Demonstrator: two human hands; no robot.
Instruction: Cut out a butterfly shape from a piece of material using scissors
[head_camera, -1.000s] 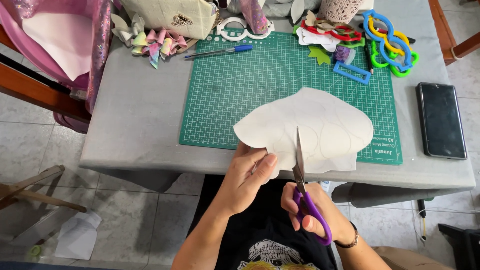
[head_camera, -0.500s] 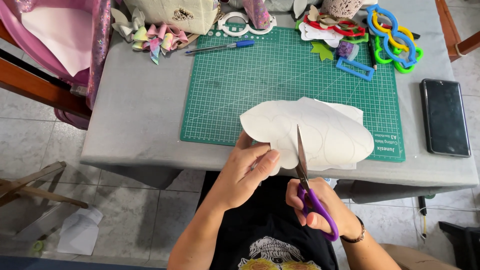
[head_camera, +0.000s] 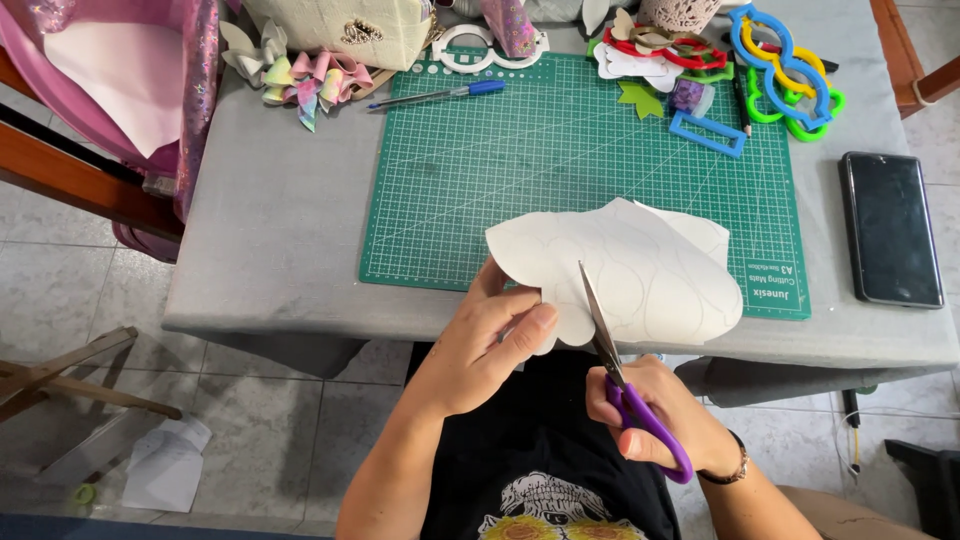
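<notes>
Our left hand (head_camera: 490, 345) pinches paper sheet (head_camera: 640, 270) at near edge of green cutting mat (head_camera: 560, 150). Our right hand (head_camera: 655, 420) grips purple scissors (head_camera: 625, 385), blades slightly parted inside sheet.

The view shows two hands, the left hand (head_camera: 490, 345) and the right hand (head_camera: 655, 415). There is one pair of purple-handled scissors (head_camera: 625, 385), one white paper sheet (head_camera: 625, 270), one green cutting mat (head_camera: 560, 150), one blue pen (head_camera: 440, 95), one dark phone (head_camera: 890, 228) and one grey counter (head_camera: 280, 220).
</notes>
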